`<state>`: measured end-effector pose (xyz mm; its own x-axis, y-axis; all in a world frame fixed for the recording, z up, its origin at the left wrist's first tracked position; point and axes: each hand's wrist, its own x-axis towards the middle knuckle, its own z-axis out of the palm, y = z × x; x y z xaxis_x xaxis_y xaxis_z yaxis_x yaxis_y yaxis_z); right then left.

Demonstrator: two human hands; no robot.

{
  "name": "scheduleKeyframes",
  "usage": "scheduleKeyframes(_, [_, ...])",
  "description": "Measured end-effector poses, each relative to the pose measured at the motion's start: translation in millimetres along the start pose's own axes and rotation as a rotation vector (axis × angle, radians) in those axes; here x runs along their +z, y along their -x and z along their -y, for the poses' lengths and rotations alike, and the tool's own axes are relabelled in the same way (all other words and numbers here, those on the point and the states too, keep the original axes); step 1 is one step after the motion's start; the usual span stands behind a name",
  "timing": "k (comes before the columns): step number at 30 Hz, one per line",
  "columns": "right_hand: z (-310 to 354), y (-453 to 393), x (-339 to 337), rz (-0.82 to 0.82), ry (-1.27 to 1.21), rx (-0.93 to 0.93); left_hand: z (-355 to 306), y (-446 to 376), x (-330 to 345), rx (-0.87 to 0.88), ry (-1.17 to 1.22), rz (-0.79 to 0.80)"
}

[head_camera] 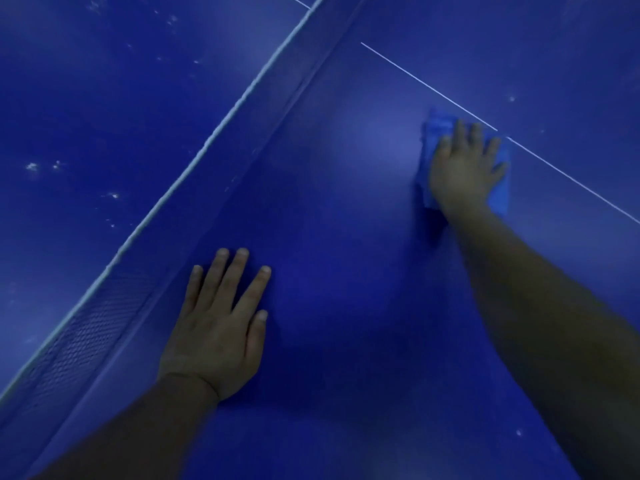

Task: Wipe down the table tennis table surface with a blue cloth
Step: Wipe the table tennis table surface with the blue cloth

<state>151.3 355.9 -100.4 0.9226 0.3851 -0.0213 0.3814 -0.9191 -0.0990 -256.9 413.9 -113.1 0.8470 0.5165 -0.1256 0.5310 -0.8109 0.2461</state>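
Seen from above: a deep blue table tennis table (pixel 346 306), filling the whole view. Crossing it diagonally from lower left to upper centre, the net (pixel 104 320), dark mesh with a pale top band. Beyond the net, the far half, flecked with pale dust specks. On the near half, a thin white centre line (pixel 415 77) slanting toward the right edge.

Right hand (pixel 464 168) stretched far forward, fingers spread and straight, palm pressed flat on the blue cloth (pixel 434 133). Cloth folded into a small pad, lying on the near half just beside the white line, its edges poking out around the hand. No pinching, only downward pressure.

Left hand (pixel 218 323) flat on the bare surface close to the net, fingers straight and slightly fanned, holding nothing, likely bracing the lean.

Cloth probably light, soft and limp, apt to bunch or slide out under a fast stroke. Best controlled with a broad flat palm over its middle, or fingertips hooked on the leading edge.
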Motion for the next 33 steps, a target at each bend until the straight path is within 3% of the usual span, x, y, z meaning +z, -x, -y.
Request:
scheduleKeyframes(1, [-6.4, 1.4, -1.2, -0.017, -0.043, 0.119, -0.2, -0.1, -0.1, -0.003, 0.002, 0.002])
scheduleKeyframes(3, [10.1, 22.1, 7.6, -0.077, -0.015, 0.085, 0.0, -0.5, 0.6, -0.013, -0.005, 0.001])
scheduleKeyframes(5, [41.4, 53.5, 18.1, -0.079, 0.017, -0.206, -0.5, 0.0, 2.1, -0.015, -0.02, -0.004])
scheduleKeyframes(7, [57.0, 79.9, 21.6, 0.055, 0.066, -0.597, -0.1, 1.0, 2.7, -0.016, -0.023, -0.021])
scheduleKeyframes(9, [38.7, 68.6, 14.4, 0.094, 0.108, -0.759, 0.1, 0.5, 1.5, -0.013, -0.017, -0.03])
scheduleKeyframes(11, [-1.3, 31.0, 7.7, 0.072, 0.143, -0.546, -0.6, -0.4, 0.5, -0.018, 0.0, -0.032])
scheduleKeyframes(14, [-41.4, -2.0, -4.3, 0.095, 0.01, 0.006, -2.1, 0.5, 1.6, -0.018, -0.007, -0.026])
scheduleKeyframes(15, [-33.9, 3.7, -4.0, 0.086, -0.006, 0.063, -1.7, 0.5, 1.2, -0.018, -0.009, -0.023])
scheduleKeyframes(17, [4.8, 35.3, 2.4, 0.034, 0.048, -0.132, -1.4, -0.3, -1.2, -0.024, 0.005, -0.015])
scheduleKeyframes(20, [44.5, 81.8, 12.6, 0.15, 0.103, -0.681, -2.3, 2.4, -2.8, -0.024, 0.06, -0.028])
scheduleKeyframes(21, [40.5, 76.8, 10.3, 0.157, 0.122, -0.716, -1.3, 2.6, -4.8, -0.03, 0.096, -0.052])
scheduleKeyframes(22, [27.7, 58.8, 6.5, 0.128, 0.112, -0.632, 0.1, -0.9, -7.5, -0.032, 0.129, -0.079])
scheduleKeyframes(25, [-19.9, 6.1, -4.5, 0.118, 0.027, -0.105, 3.1, -31.2, -18.2, -0.046, 0.154, -0.157])
scheduleKeyframes(26, [-24.3, 1.3, -6.1, 0.134, -0.013, -0.015, 1.4, -47.8, -21.2, -0.049, 0.151, -0.168])
scheduleKeyframes(28, [-9.2, 14.3, -1.7, 0.094, 0.025, -0.095, -6.4, -79.5, -22.7, -0.017, 0.114, -0.148])
scheduleKeyframes(33, [62.5, 87.9, 20.4, 0.02, 0.054, -0.682, -11.7, -99.6, -10.9, 0.044, 0.031, -0.091])
